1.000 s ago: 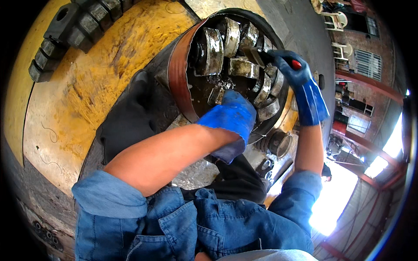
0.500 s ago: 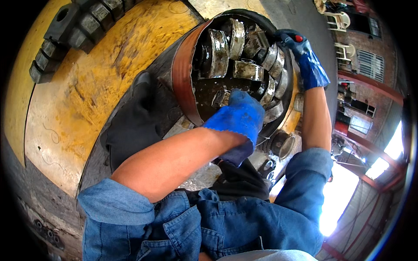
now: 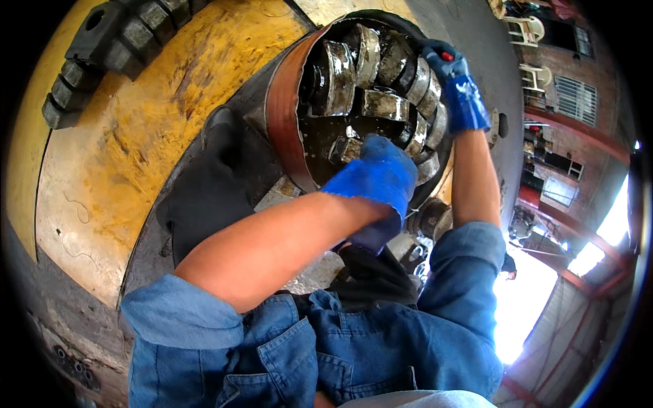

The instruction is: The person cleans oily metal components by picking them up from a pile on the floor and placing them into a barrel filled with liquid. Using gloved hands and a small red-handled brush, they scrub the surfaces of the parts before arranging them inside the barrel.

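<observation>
A round, brown-walled metal tub (image 3: 284,112) stands before me with dark, wet liquid inside. Several heavy, curved metal blocks (image 3: 338,78) lie in it, oily and shiny. My left hand (image 3: 386,160), in a blue rubber glove, reaches over its near side with the fingers curled beside a small wet metal block (image 3: 348,149); its fingertips and anything in them are hidden. At the far right rim, my right hand (image 3: 452,75), also gloved in blue, has its fingers bent over the edge. A small red patch shows at its fingers; I cannot tell what it is.
Yellow, stained plates (image 3: 163,115) cover the floor at left, with a dark row of ridged metal blocks (image 3: 115,41) on them. My dark-trousered leg and shoe (image 3: 221,149) are left of the tub. Round metal parts (image 3: 432,217) lie at its near right. White chairs (image 3: 527,30) stand far right.
My right hand has shifted a little left along the tub's right side. My left hand has moved slightly right and stays by the small block.
</observation>
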Action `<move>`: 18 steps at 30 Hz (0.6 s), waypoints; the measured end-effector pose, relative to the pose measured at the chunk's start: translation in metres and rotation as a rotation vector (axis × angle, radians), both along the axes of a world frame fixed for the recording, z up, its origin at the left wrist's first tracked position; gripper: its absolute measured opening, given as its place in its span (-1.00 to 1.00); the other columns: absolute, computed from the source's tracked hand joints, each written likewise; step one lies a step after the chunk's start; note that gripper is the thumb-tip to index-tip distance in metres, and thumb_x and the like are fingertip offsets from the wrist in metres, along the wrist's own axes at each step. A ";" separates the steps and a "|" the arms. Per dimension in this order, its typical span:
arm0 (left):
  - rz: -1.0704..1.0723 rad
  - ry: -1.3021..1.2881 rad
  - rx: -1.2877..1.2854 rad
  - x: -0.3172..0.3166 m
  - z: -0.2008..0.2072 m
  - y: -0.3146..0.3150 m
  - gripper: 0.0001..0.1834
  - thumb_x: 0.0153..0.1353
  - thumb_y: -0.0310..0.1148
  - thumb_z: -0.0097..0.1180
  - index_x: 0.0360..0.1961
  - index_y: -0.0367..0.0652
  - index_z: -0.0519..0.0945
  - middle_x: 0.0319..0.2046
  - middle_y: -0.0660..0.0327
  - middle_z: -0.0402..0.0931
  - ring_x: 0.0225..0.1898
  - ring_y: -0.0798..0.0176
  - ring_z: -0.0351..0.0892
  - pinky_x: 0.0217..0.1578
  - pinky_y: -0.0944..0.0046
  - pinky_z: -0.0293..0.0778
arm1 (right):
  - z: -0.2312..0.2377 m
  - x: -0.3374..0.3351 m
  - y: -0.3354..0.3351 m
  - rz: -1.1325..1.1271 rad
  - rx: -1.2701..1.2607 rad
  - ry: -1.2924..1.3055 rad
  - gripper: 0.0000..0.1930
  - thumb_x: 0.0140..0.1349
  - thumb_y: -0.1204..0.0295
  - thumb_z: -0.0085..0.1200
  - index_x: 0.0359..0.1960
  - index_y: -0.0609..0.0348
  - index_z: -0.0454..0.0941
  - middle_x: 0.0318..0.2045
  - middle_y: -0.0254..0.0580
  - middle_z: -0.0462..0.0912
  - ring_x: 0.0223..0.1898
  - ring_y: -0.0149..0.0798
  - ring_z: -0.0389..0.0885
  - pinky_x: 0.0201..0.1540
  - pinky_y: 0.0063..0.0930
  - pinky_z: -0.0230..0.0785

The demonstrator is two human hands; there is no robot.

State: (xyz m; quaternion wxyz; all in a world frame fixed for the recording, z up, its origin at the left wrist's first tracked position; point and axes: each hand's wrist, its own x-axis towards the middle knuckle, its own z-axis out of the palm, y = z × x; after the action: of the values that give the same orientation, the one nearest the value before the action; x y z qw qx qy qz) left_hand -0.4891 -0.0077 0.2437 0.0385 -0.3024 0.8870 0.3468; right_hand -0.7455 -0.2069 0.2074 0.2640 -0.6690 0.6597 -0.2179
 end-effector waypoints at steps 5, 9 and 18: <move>-0.044 0.108 0.036 0.013 0.011 -0.007 -0.73 0.25 -0.28 0.26 -0.07 -0.04 0.82 -0.05 0.07 0.78 0.03 0.02 0.78 -0.01 -0.01 0.59 | 0.024 0.030 0.090 0.021 0.043 -0.028 -0.73 0.41 0.47 0.21 0.11 0.06 0.76 -0.01 -0.23 0.80 0.02 -0.37 0.68 0.20 -0.40 0.50; -0.116 0.103 0.042 0.030 0.019 -0.013 -0.73 0.22 -0.29 0.26 -0.10 -0.07 0.83 -0.09 0.06 0.79 -0.02 0.01 0.80 -0.08 0.00 0.63 | 0.063 0.071 0.135 -0.080 0.253 0.071 -0.69 0.39 0.45 0.23 0.14 0.10 0.73 -0.06 -0.24 0.78 -0.04 -0.40 0.67 0.12 -0.46 0.51; -0.085 0.038 0.055 0.027 0.012 -0.008 -0.67 0.29 -0.26 0.22 0.02 -0.07 0.80 0.03 0.06 0.76 0.07 0.02 0.77 0.01 -0.02 0.62 | 0.050 0.046 0.227 -0.132 0.266 0.016 -0.74 0.41 0.33 0.26 0.02 0.19 0.75 -0.12 -0.17 0.82 -0.08 -0.34 0.73 0.09 -0.38 0.57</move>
State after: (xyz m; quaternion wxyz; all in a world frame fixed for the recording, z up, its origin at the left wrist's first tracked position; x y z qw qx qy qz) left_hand -0.4619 -0.0162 0.2561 0.0447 -0.2569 0.8897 0.3747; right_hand -0.6998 0.0206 0.2575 0.3303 -0.5850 0.7274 -0.1402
